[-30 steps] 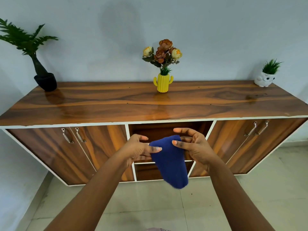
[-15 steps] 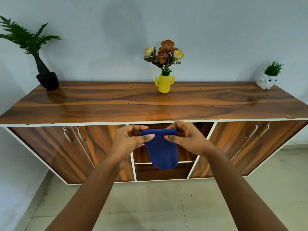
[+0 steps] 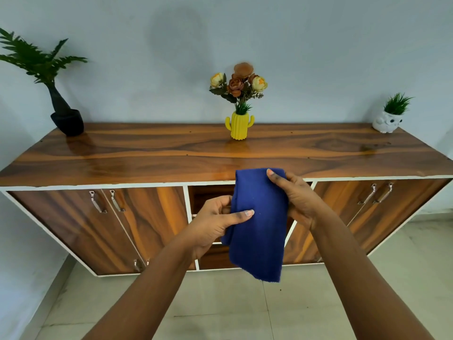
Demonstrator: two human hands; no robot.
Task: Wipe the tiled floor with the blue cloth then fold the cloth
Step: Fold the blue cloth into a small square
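The blue cloth (image 3: 258,224) is held up in the centre of the frame, in front of the wooden sideboard (image 3: 147,217), folded into a long strip that hangs down to a loose lower edge above the tiled floor (image 3: 220,310). Its left edge is pinched by the grip of the left hand (image 3: 215,222), the thumb laid across the front of the fabric and the fingers tucked behind. Its upper right corner is grasped by the right hand (image 3: 296,197), with a fingertip showing at the top edge. Both forearms are stretched in from the bottom of the frame. On the glossy tabletop (image 3: 171,155) a dark potted plant (image 3: 66,119) is seen at the upper left, a yellow cactus vase (image 3: 239,125) of flowers in the middle, and a small white owl pot (image 3: 388,122) at the upper right.
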